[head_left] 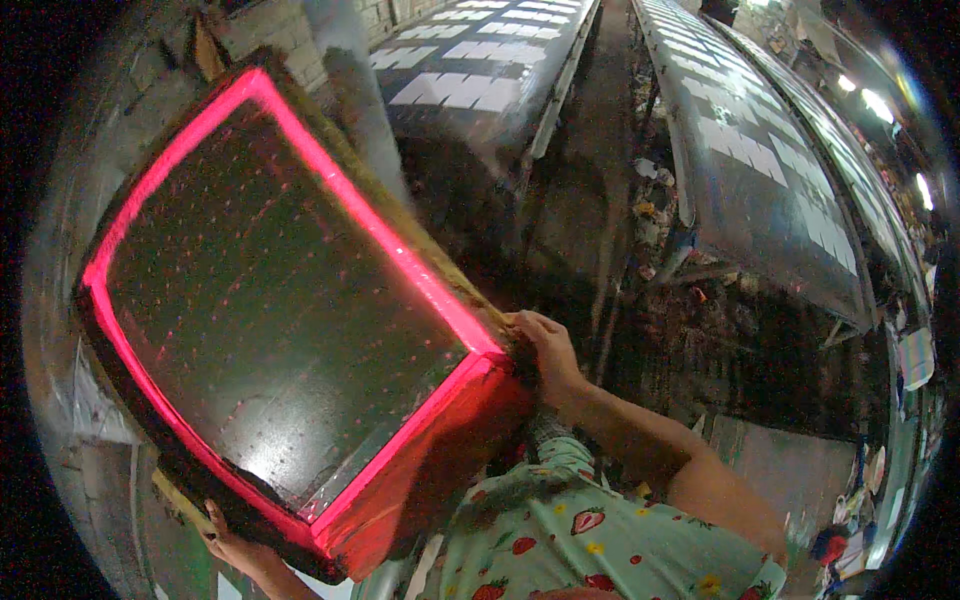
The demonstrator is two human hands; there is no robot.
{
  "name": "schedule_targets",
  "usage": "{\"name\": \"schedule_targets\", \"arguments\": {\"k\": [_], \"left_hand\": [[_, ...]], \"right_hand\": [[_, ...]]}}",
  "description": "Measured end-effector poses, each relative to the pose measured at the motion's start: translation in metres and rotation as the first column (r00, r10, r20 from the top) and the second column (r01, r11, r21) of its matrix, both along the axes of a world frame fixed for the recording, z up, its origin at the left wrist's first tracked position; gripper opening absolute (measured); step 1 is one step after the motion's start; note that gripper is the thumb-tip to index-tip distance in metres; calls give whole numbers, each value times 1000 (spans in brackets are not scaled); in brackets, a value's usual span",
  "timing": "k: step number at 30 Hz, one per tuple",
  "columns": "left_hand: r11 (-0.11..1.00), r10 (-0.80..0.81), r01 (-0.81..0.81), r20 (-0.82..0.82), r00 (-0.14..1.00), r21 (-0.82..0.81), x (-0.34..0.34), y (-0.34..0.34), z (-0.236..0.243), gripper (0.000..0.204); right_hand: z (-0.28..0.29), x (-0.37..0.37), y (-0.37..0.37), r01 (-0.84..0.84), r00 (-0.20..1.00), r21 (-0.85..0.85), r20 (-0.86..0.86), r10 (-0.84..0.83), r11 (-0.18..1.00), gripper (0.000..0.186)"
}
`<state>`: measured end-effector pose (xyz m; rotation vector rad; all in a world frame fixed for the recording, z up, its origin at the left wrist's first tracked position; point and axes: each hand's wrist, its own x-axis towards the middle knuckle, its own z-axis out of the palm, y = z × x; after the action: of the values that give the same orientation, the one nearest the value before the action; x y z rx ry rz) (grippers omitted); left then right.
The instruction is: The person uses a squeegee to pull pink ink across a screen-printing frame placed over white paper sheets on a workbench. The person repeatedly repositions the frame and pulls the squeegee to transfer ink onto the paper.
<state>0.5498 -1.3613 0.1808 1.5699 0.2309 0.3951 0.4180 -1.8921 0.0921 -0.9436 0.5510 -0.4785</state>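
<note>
A large screen-printing frame (290, 300) is held up at a tilt in front of me, to the left. Bright pink strips border its dark, speckled mesh, and red stains cover the end nearest me. My right hand (548, 355) is closed on the frame's right edge, near the lower corner. At the lower left, my left hand (238, 548) grips the frame's underside edge, its fingers partly hidden. A yellowish bar (185, 505) sticks out beside the left hand; whether it belongs to the frame I cannot tell.
Two long tables with rows of white pieces run away from me, a left table (470, 125) and a right table (780, 215). Between them lies a dark, stained aisle (570, 210). Clutter (648, 205) sits by the right table's side. A pale block wall (280, 40) stands at far left.
</note>
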Motion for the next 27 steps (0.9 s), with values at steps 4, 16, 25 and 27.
{"name": "schedule_targets", "arguments": {"k": [4,16,25,27], "left_hand": [[991,38,-51,105,994,123,29,-150,28,71],[936,-352,327,334,875,131,149,-474,71,61],[758,-588,619,195,785,-207,219,-700,42,45],[775,-603,616,124,788,-145,249,-740,14,49]], "right_hand": [[1,-13,-121,146,989,41,17,-147,988,41],[-23,-87,-351,542,830,162,50,-555,825,50],[-48,-121,-488,658,748,20,95,-656,753,54],[-29,-107,-527,637,763,-20,158,-626,771,56]]}}
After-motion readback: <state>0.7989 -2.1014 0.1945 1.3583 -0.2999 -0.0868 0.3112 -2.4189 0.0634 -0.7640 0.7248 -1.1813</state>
